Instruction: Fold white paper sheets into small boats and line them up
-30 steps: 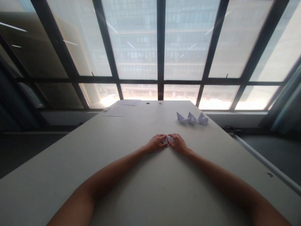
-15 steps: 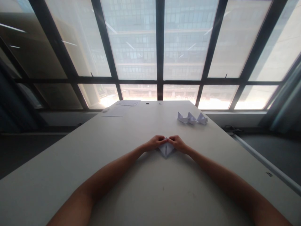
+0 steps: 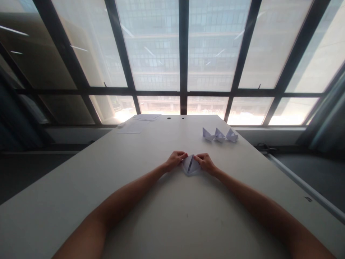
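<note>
- So a long white table (image 3: 167,212) is basically filling the view, narrowing toward the far end
- three folded paper boats (image 3: 220,136) are sitting in a row over on the far right, super close together, can't really tell if they're touching
- some loose white paper sheets (image 3: 130,128) are lying flat and partly overlapping at the far left
- a little whitish thing (image 3: 121,125) is resting by the left edge near them, too blurry to tell
- a small dark mark (image 3: 308,199) is showing near the right edge

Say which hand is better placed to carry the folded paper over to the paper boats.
Right, I'd judge. The right hand pinches the folded paper and is nearer the boats, ahead to the right. The left hand also holds it, but lies farther off.
</note>
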Action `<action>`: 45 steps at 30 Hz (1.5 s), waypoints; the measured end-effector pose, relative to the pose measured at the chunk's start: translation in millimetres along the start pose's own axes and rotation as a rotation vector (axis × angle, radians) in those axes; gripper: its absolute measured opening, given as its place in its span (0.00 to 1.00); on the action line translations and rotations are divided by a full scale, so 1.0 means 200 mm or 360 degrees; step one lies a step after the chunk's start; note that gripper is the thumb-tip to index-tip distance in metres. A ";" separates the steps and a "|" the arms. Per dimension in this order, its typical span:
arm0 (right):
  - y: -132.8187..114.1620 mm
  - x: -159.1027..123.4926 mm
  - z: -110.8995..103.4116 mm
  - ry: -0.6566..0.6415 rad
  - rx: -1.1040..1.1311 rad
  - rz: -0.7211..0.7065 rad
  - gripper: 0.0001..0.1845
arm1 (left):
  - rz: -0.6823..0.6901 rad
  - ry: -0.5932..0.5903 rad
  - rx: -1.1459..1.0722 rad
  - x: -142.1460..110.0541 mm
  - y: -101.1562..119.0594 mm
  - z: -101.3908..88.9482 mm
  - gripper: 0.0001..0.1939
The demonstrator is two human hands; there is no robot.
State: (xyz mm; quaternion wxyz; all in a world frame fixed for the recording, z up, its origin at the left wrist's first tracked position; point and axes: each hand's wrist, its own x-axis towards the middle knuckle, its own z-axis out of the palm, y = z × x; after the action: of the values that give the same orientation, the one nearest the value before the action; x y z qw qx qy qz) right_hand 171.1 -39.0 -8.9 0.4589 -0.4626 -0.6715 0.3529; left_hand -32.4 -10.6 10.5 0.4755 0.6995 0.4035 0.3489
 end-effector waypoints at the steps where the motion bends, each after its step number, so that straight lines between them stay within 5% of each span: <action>1: 0.00 0.00 0.00 -0.0054 0.0005 0.0008 0.25 | -0.0003 -0.0053 -0.0001 0.00 0.00 -0.01 0.29; 6: 0.00 -0.01 0.00 -0.0254 -0.0070 -0.0072 0.26 | 0.0130 -0.0250 0.0080 -0.01 -0.01 -0.01 0.27; 16: -0.04 -0.01 0.00 -0.0335 -0.0043 -0.0083 0.25 | 0.0068 -0.0172 -0.0082 -0.02 0.02 0.03 0.17; 22: -0.02 0.00 -0.01 -0.0063 -0.0027 -0.0122 0.22 | -0.0095 0.0127 -0.0413 0.00 0.01 0.04 0.11; 29: 0.05 0.06 -0.06 0.0656 0.0075 -0.0103 0.22 | -0.0168 0.0703 -0.0960 0.09 -0.08 -0.01 0.11; 34: 0.05 0.06 -0.05 0.0746 0.0170 -0.0087 0.22 | -0.0190 0.0893 -0.1159 0.12 -0.11 -0.07 0.08; 36: 0.05 0.06 -0.04 0.0698 0.0245 -0.0081 0.21 | -0.0180 0.0840 -0.1225 0.12 -0.11 -0.08 0.08; 42: 0.03 0.05 -0.02 0.0514 0.0347 -0.0143 0.19 | -0.0039 0.0184 -0.1385 0.08 -0.10 -0.07 0.18; 45: 0.03 0.03 0.00 0.0331 0.0293 -0.0152 0.17 | -0.0041 0.0242 -0.1327 0.08 -0.10 -0.07 0.17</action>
State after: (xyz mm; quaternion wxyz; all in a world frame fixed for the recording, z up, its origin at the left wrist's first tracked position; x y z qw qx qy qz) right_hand 172.6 -32.4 -11.8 0.5826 -0.4202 -0.6064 0.3410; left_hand -42.6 13.4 -3.3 0.6909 0.4145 0.2706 0.5268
